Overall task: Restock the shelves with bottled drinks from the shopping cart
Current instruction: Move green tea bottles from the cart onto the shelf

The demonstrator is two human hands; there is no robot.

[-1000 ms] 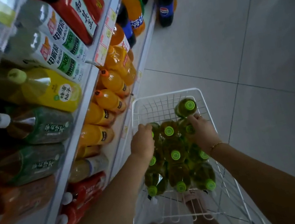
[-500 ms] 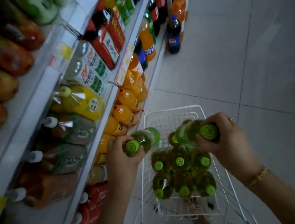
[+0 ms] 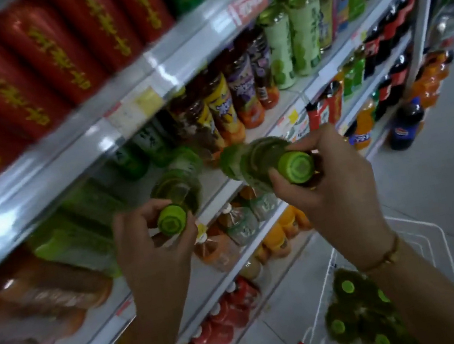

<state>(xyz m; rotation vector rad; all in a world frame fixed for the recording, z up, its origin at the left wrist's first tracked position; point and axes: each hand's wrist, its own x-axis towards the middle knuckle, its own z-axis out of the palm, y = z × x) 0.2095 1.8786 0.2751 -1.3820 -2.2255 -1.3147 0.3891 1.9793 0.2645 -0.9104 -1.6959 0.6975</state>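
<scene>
My left hand grips one green-capped tea bottle by its neck, the base pointing at the shelf. My right hand holds another green-capped bottle the same way; a second bottle may lie behind it, too blurred to tell. Both bottles hover in front of the middle shelf, where green bottles stand at the back. The white wire shopping cart at lower right holds several more green-capped bottles.
Shelf rows run up the left side: red cans on top, mixed juice and tea bottles on the middle row, orange and red bottles lower down. A dark cola bottle stands on the grey tiled floor by the shelf end.
Both hands took bottles out of the cart and raised them from cart height to the middle shelf. My view swung upward from the cart to the shelves.
</scene>
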